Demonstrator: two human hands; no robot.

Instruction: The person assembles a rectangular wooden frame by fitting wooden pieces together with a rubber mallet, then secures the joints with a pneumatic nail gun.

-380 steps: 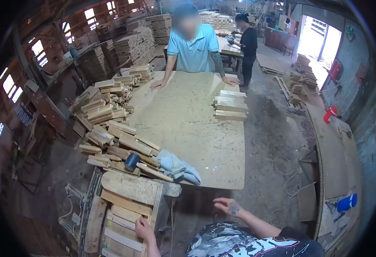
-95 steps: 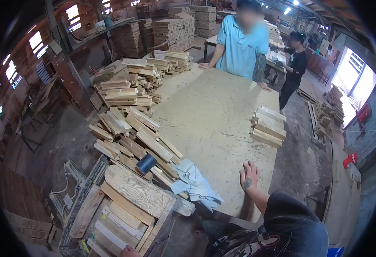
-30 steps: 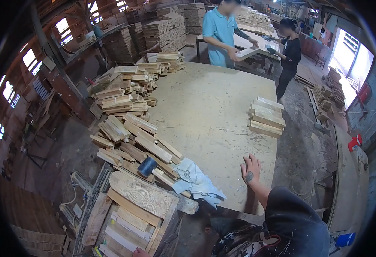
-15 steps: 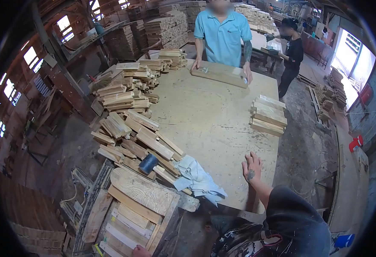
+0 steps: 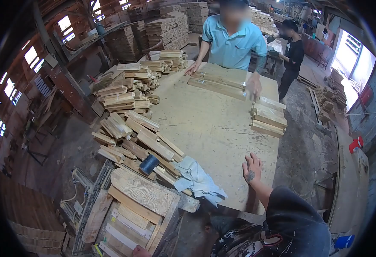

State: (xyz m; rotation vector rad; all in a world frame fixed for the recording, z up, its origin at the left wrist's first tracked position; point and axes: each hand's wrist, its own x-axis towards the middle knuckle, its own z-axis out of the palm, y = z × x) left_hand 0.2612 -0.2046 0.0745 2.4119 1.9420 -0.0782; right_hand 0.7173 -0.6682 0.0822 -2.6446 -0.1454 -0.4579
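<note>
My right hand [image 5: 252, 168] rests on the near right part of the wooden tabletop [image 5: 213, 141], fingers stretched out and nothing held. At the bottom edge, only a small part of my left hand [image 5: 140, 252] shows, against a slatted wooden frame [image 5: 130, 231] with a curved, grained top board [image 5: 143, 190]; its fingers are mostly hidden. Between the hands lie a light blue cloth [image 5: 198, 180] and a black-headed mallet [image 5: 149, 164]. Beyond my right hand, several short wooden pieces [image 5: 268, 115] are stacked at the table's right edge.
Heaped wooden pieces [image 5: 130, 100] line the table's left side. Across the table stands a co-worker in a blue shirt [image 5: 235, 45], at two long boards [image 5: 217, 85]. Another person in black [image 5: 293, 55] works farther back. Lumber stacks [image 5: 168, 32] stand behind.
The co-worker has let go of the wooden piece; two long boards now lie side by side. That person leans forward, one hand blurred near the right stack. My hands stay in place.
</note>
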